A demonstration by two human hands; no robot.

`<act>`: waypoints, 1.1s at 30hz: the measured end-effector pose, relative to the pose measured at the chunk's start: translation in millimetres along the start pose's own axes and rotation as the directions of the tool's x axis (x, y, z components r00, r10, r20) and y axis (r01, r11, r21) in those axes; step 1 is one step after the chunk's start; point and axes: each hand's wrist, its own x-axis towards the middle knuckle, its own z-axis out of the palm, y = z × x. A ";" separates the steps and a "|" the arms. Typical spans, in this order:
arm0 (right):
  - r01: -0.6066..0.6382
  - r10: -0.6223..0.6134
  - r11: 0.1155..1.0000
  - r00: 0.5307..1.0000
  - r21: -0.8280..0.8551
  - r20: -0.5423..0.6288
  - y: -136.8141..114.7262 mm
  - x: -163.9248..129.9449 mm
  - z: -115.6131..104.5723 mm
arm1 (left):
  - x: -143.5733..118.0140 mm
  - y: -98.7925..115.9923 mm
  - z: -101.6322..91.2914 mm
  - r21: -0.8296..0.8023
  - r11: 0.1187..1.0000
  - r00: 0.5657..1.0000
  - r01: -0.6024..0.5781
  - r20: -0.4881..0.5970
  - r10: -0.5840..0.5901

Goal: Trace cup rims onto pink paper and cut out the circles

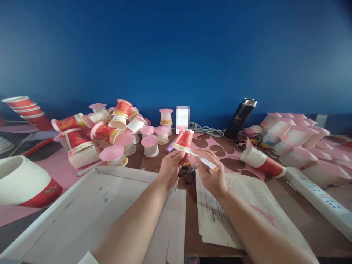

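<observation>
- Your left hand (171,165) grips the red cup (183,141); its rim is hidden.
- Your right hand (210,173) pinches a white stick (202,160).
- Scissors (187,173) at 6 o'clock, half hidden.

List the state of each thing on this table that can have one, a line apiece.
left hand: closed on the red paper cup, held tilted.
right hand: gripping a white stick-like tool against the cup.
scissors: lying on the table, unheld.
black flask: leaning, lid on.
cup stack: nested, lying on its side.
pink-capped cups: upside down, covered.
power strip: sockets in view unused.
</observation>
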 end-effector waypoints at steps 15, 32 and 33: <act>0.017 -0.012 0.989 1.000 -0.150 0.029 4.4 2.9 -1.5 | 2.0 -1.0 0.8 0.054 0.999 0.999 -0.001 -0.037 0.003; -0.007 0.004 0.983 1.000 -0.186 -0.018 6.2 3.0 -2.5 | 1.5 -0.8 0.9 0.136 0.991 0.999 0.004 -0.036 0.001; -0.009 0.005 0.983 1.000 -0.184 -0.027 6.1 3.0 -2.5 | 1.4 -0.4 1.2 0.130 0.992 0.999 0.007 -0.036 -0.002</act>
